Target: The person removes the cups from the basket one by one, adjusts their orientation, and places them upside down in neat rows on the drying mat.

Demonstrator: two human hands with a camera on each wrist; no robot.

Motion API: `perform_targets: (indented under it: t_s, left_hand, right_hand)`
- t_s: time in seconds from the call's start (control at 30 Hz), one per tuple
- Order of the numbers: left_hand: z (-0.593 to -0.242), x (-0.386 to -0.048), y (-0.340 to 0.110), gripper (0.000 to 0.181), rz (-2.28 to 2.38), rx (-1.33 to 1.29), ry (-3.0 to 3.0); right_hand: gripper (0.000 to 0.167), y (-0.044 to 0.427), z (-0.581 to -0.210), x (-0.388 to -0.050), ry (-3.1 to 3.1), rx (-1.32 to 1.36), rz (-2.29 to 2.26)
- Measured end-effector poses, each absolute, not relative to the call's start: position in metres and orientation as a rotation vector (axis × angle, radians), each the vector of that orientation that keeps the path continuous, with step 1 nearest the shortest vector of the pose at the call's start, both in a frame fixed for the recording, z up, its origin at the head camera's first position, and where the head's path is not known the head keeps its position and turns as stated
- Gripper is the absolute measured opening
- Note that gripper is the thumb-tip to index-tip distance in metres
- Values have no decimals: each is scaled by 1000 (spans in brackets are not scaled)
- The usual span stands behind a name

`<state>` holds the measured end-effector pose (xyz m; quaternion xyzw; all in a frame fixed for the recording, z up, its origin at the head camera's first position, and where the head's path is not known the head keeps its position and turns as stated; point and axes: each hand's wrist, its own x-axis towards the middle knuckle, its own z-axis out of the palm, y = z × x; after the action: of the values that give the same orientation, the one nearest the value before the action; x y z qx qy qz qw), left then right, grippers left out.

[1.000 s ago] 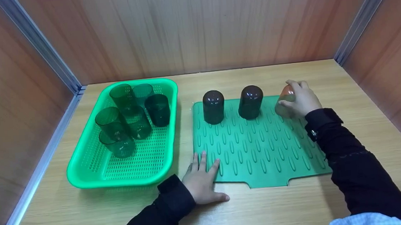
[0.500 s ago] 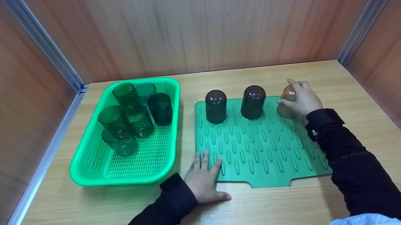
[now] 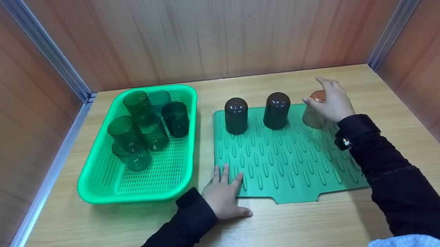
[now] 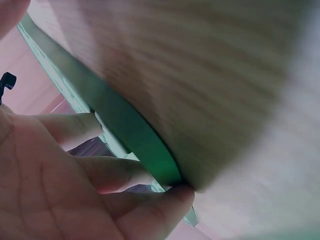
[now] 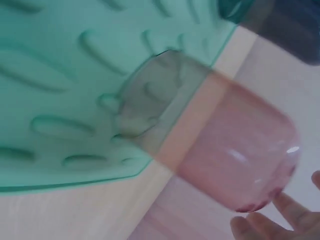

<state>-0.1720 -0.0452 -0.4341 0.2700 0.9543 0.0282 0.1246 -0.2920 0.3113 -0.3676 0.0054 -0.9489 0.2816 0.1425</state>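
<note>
Upside down at the far right corner of a green ridged mat (image 3: pixel 286 165) stands a see-through pinkish tumbler (image 5: pixel 220 130). Around its upturned base my right hand (image 3: pixel 334 102) is spread, thumb and fingers apart. In the right wrist view, the fingertips (image 5: pixel 287 205) lie close to the base; whether they touch it, I cannot tell. Two dark brown tumblers (image 3: pixel 236 116) (image 3: pixel 276 111) stand inverted in line to the left. My left hand (image 3: pixel 224 197) lies flat with spread fingers over the mat's near left corner, and the thumb rests on the table.
Left of the mat sits a green plastic basket (image 3: pixel 139 196) holding several dark green tumblers (image 3: pixel 150 131). Wood-grain panels (image 3: pixel 217 33) close off the back and both sides of the table (image 3: pixel 283 232).
My right hand has loosened from the pinkish tumbler and lifted slightly, its fingers spreading. The tumbler stays where it was. My left hand keeps its place on the mat corner.
</note>
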Motion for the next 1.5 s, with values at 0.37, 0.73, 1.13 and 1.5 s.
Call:
perform_targets:
  t_s: [0.37,0.73,1.13,1.5]
  left_hand:
    - [-431,-173,-40,103,111,765,2777]
    - [-432,-175,-37,100,201,749,2752]
    - [-380,-172,-55,69,636,920,2899]
    - [-342,-191,-94,74,652,762,3191]
  right_hand:
    - [73,281,-371,-282,-2649,179,835]
    - [62,229,-392,-259,-2696,298,1011]
    - [53,160,-412,-257,-2743,364,1426]
    - [49,112,-411,-259,-2747,399,1664]
